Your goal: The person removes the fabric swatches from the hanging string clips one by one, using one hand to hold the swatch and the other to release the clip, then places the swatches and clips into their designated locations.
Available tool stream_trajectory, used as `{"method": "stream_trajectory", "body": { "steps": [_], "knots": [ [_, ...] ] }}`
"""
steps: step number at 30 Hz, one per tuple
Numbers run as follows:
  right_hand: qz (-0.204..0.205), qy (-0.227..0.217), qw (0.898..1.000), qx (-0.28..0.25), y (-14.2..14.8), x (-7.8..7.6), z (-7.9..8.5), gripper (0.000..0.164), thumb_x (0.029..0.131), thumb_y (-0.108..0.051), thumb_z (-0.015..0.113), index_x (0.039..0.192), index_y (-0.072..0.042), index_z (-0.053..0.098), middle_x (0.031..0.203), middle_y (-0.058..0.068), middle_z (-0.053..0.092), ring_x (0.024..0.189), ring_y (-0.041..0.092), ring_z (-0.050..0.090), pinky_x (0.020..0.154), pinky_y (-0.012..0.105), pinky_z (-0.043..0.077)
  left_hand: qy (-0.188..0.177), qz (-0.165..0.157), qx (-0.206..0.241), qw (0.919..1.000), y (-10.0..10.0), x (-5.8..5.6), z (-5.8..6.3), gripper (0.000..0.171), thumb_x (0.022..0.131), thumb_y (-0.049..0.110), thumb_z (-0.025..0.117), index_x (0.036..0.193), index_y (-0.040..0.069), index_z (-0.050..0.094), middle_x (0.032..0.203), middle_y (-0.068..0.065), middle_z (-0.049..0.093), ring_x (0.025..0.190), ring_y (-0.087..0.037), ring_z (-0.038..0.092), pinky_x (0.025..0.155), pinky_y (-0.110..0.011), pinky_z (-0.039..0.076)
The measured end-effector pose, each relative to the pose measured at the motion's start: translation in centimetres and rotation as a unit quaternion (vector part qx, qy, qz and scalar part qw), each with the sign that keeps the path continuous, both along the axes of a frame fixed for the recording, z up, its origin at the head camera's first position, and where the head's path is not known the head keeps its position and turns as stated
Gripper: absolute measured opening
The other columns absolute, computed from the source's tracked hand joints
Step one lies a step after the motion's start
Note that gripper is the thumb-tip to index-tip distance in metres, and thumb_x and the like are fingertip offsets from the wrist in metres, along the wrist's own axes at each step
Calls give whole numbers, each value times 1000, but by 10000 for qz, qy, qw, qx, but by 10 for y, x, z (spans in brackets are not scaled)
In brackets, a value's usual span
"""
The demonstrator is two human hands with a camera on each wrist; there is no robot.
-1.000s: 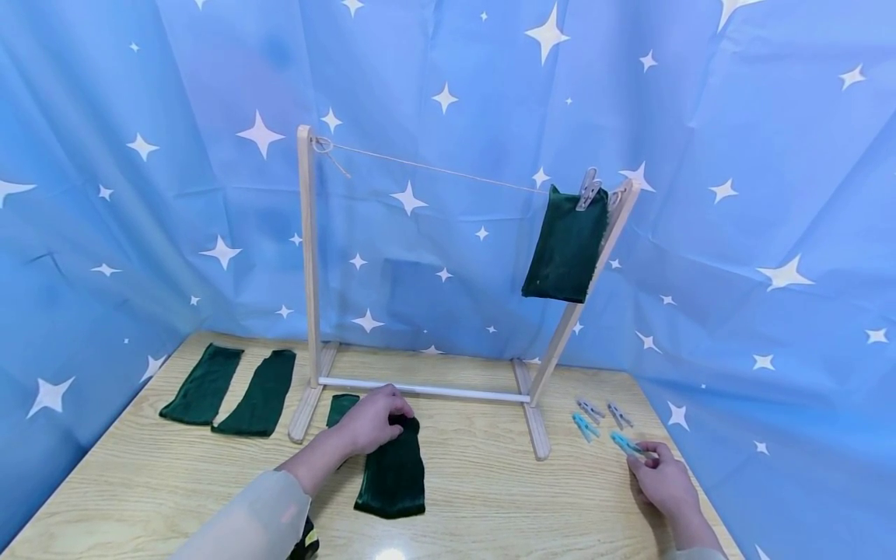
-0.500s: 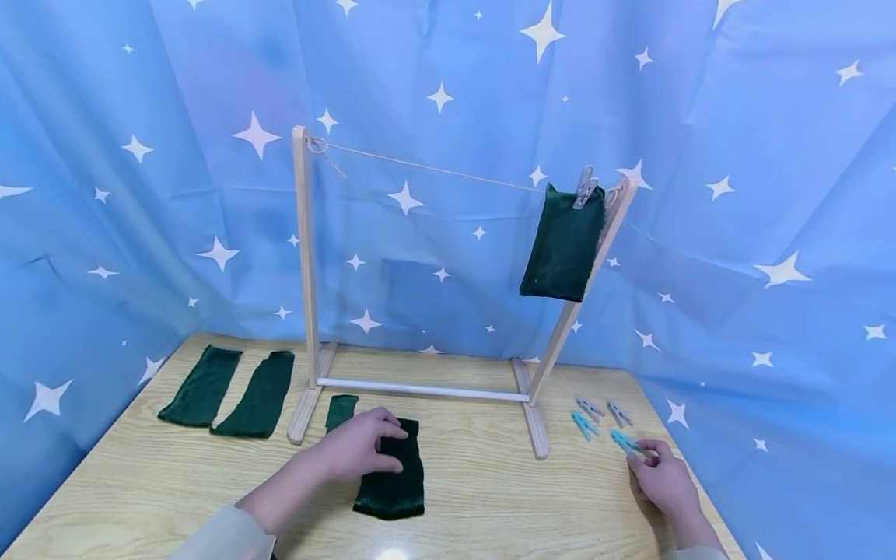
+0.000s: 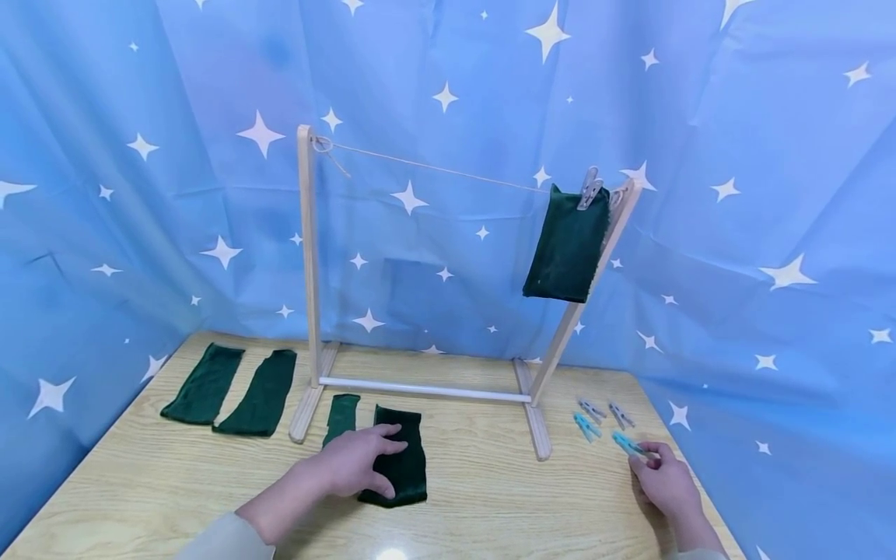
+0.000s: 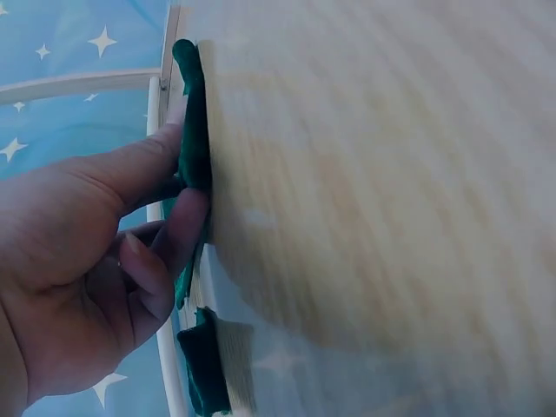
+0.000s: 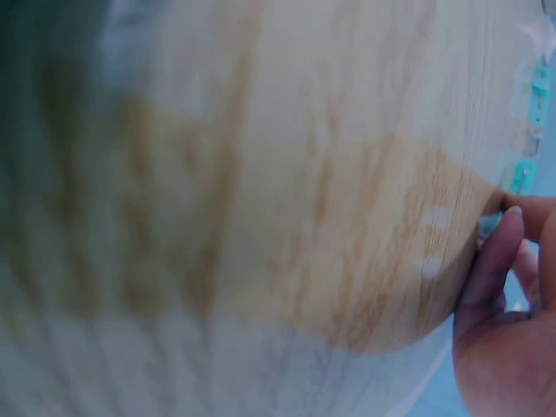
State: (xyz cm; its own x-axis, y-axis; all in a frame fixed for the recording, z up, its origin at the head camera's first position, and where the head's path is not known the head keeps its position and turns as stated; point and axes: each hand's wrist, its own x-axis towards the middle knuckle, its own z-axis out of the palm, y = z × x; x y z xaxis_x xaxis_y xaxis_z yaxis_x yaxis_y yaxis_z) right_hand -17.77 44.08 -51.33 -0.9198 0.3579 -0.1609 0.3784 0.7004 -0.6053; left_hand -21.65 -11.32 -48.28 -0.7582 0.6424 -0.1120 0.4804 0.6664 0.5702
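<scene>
My left hand rests on a dark green cloth lying near the front middle of the table, thumb and index finger spread across it. In the left wrist view its fingertips press at the edge of the cloth. My right hand pinches a light blue clothespin between thumb and fingers at the table's right side. From the right wrist, only a small bit of that clothespin shows past the thumb. A smaller green cloth piece lies partly hidden behind the left hand.
A wooden drying rack stands behind, with a string along its top. A green cloth hangs at its right end under a grey clothespin. Two green cloths lie at left. Another blue clothespin and grey ones lie at right.
My left hand has drawn back from the far edge of the cloth towards its near left part. The cloth's near edge has shifted slightly away from me. My right hand stays in place.
</scene>
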Motion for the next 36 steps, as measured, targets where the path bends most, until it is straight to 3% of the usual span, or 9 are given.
{"method": "stream_trajectory", "body": {
  "steps": [11,24,36],
  "knots": [
    [-3,14,10000,61,-3,1,3,52,111,-28,55,148,7,43,102,16,55,68,21,62,63,36,52,-66,291,-283,9992,-1,-16,6,70,88,27,93,151,10,67,171,-14,48,149,-43,55,113,-61,53],
    [-32,97,9999,81,-2,0,2,53,111,-28,55,148,8,42,103,19,55,68,20,63,62,36,55,-296,492,-335,9978,-1,-20,5,70,88,27,93,152,15,67,174,-9,45,156,-39,49,117,-56,52],
    [-3,58,10000,73,4,-1,-3,57,110,-31,57,148,9,42,102,18,57,68,20,65,63,36,53,-345,165,1,9993,-8,-21,2,67,91,24,91,153,11,66,175,-14,43,157,-46,46,117,-62,49]
  ]
}}
